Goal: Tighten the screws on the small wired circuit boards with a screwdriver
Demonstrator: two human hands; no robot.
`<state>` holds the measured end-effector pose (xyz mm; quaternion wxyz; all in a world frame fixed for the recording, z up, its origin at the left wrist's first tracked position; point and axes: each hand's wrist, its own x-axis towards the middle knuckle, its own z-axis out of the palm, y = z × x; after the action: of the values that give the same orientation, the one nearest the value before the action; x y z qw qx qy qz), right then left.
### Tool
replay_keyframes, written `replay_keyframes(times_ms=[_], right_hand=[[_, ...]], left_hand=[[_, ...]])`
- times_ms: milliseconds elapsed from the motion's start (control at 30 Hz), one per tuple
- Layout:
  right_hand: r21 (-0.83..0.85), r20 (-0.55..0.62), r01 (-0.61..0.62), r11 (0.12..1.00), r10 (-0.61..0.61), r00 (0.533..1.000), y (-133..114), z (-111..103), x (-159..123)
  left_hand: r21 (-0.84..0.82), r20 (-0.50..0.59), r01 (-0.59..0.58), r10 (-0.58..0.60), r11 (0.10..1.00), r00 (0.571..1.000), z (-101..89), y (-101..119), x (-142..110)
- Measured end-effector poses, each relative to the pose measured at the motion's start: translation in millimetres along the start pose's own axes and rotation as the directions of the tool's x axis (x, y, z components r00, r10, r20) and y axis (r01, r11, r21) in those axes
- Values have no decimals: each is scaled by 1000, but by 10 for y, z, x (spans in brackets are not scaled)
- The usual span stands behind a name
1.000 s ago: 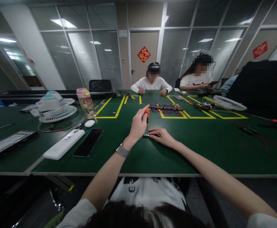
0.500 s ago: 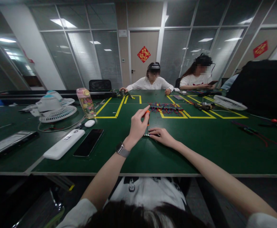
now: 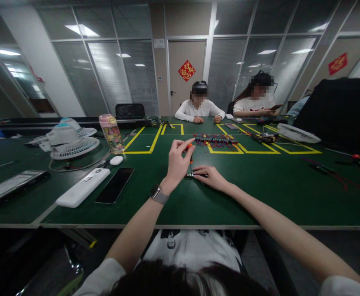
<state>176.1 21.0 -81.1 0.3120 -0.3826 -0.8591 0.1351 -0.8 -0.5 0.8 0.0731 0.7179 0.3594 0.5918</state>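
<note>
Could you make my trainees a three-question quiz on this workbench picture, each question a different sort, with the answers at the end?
1. Multiple choice: What does the left hand hold?
A) a bottle
B) a screwdriver
C) a phone

2. True or false: The watch is worn on the right wrist.

3. Fill in the blank: The tape outlines on the green table are coloured ____.

Key: 1. B; 2. false; 3. yellow
</note>
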Motion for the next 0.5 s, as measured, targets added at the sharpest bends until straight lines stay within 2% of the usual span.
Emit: replay_keyframes(times_ms=[167, 267, 400, 500], right_hand=[[-7, 5, -7, 1000, 7, 1000, -7, -1, 0], [-13, 4, -5, 1000, 5, 1000, -10, -2, 0], [-10, 4, -10, 1000, 10, 1000, -16, -5, 0], [-10, 7, -10, 1000, 10, 1000, -18, -8, 1]], left_hand=[[-61, 47, -32, 35, 998, 998, 3, 13, -3], [-25, 53, -74, 75, 997, 996, -1, 25, -19], [44, 8, -50, 49, 998, 999, -2, 23, -22], [-32, 33, -42, 43, 999, 999, 14, 2, -15]])
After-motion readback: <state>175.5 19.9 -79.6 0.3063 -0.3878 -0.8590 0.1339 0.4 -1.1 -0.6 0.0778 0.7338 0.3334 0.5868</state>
